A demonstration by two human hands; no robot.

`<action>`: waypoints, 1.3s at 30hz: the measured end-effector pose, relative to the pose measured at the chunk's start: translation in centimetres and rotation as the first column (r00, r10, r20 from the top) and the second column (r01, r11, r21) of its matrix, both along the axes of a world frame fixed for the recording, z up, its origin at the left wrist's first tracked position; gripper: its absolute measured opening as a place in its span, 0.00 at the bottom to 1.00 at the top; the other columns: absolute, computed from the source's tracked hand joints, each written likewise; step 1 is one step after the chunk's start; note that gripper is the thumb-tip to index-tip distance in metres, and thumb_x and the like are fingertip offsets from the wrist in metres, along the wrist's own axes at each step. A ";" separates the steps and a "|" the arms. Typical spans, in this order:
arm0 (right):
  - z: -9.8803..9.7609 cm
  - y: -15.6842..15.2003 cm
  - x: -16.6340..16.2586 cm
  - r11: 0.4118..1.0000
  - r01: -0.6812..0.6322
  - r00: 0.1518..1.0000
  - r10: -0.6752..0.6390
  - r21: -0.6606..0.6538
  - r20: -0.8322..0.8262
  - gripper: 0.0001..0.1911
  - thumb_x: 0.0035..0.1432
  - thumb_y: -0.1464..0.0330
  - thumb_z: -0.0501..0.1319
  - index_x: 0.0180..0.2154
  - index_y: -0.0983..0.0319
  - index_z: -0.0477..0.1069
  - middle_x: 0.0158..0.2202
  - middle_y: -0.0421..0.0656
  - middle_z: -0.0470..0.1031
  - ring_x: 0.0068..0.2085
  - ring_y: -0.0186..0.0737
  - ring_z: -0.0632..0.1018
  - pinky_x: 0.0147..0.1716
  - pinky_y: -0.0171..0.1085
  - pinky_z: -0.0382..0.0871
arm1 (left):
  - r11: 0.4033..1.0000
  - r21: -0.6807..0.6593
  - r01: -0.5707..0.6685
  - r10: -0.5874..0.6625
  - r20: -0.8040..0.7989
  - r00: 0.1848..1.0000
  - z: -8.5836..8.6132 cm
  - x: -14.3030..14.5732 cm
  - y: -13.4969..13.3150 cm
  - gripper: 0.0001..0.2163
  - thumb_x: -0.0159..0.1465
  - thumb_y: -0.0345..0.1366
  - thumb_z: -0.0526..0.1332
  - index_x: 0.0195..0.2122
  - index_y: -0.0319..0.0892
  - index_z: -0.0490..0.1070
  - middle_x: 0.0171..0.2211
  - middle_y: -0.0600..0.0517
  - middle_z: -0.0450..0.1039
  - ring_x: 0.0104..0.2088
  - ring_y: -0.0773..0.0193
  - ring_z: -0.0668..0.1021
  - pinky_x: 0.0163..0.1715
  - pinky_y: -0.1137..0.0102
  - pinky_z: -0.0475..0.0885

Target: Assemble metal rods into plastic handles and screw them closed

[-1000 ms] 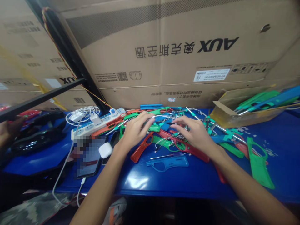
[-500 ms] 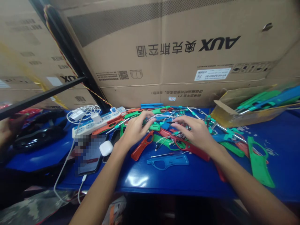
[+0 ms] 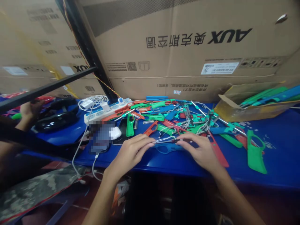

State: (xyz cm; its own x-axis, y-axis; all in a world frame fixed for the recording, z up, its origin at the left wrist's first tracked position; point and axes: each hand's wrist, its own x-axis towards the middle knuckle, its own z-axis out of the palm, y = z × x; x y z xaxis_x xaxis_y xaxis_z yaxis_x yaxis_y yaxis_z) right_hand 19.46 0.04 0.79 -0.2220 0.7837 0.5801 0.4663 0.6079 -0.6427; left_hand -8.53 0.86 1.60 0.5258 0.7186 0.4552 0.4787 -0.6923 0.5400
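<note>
A thin bundle of white wires (image 3: 166, 139) stretches between my two hands, above the front of the blue table. My left hand (image 3: 134, 153) pinches its left end between thumb and fingers. At the right end, my right hand (image 3: 199, 149) is closed on a small dark part joined to the wires, mostly covered by the fingers. Just below them lies a translucent blue lighter handle shell (image 3: 164, 149), partly hidden by both hands. A red shell (image 3: 219, 153) is beside my right wrist. Behind lie an orange shell (image 3: 151, 128) and several loose wired pieces.
Green, red and blue shells and metal tubes lie heaped behind. A carton (image 3: 255, 114) of shells stands right, near a green shell (image 3: 255, 153). Left are a power strip (image 3: 96, 115), a phone (image 3: 100, 140) and a white earbud case (image 3: 115, 133). Another person's hand (image 3: 30, 111) is far left.
Both my hands have come nearer, from over the heap to above the blue shell, carrying the wires with them. The camera view has shifted too.
</note>
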 end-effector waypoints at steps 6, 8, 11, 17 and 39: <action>-0.5 -0.1 0.0 1.000 -0.003 0.999 0.003 -0.002 -0.038 0.03 0.66 0.68 0.65 0.41 0.58 0.78 0.39 0.40 0.83 0.39 0.38 0.83 0.42 0.34 0.77 | 0.994 -0.112 -0.011 0.010 -0.008 1.000 0.5 0.2 -0.4 0.08 0.74 0.35 0.57 0.47 0.45 0.77 0.42 0.51 0.80 0.43 0.63 0.80 0.46 0.69 0.72; -0.7 -0.4 -0.1 1.000 -0.006 0.999 0.007 0.007 -0.045 0.03 0.66 0.68 0.65 0.41 0.58 0.78 0.40 0.41 0.83 0.42 0.38 0.83 0.44 0.35 0.77 | 0.990 -0.140 -0.008 0.006 -0.016 1.000 0.4 0.5 -0.5 0.07 0.74 0.37 0.58 0.45 0.45 0.77 0.42 0.52 0.80 0.43 0.63 0.81 0.46 0.69 0.72; -0.9 -0.8 -0.2 1.000 -0.014 0.998 0.014 0.006 -0.061 0.04 0.67 0.69 0.64 0.42 0.58 0.78 0.41 0.41 0.83 0.44 0.38 0.83 0.47 0.34 0.76 | 0.989 -0.146 -0.019 0.020 0.002 1.000 0.1 1.0 -0.6 0.07 0.69 0.42 0.65 0.42 0.44 0.76 0.36 0.54 0.79 0.35 0.65 0.80 0.39 0.71 0.72; -1.2 -1.7 -0.4 0.997 0.010 0.996 -0.016 -0.072 -0.084 0.05 0.68 0.68 0.63 0.43 0.56 0.78 0.41 0.37 0.84 0.42 0.35 0.84 0.43 0.31 0.77 | 0.992 0.074 -0.101 0.104 -0.034 0.994 -0.7 1.9 -0.5 0.11 0.68 0.44 0.67 0.35 0.42 0.74 0.27 0.56 0.74 0.26 0.68 0.74 0.29 0.72 0.65; -2.2 -1.7 -0.7 0.999 0.032 0.998 -0.032 0.008 0.045 0.03 0.68 0.69 0.64 0.43 0.57 0.77 0.43 0.42 0.82 0.46 0.43 0.81 0.51 0.44 0.74 | 0.937 0.134 -0.324 0.340 -0.131 0.931 -2.0 3.5 0.6 0.10 0.73 0.41 0.56 0.36 0.44 0.71 0.29 0.54 0.76 0.30 0.62 0.79 0.30 0.70 0.66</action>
State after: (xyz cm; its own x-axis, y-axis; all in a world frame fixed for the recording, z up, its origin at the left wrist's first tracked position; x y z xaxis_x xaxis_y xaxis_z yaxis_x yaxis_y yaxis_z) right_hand 18.75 -1.62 -1.39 -0.2230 0.7865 0.5759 0.5143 0.5968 -0.6159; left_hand -5.01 1.50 -0.37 0.3338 0.8144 0.4747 0.7608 -0.5301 0.3746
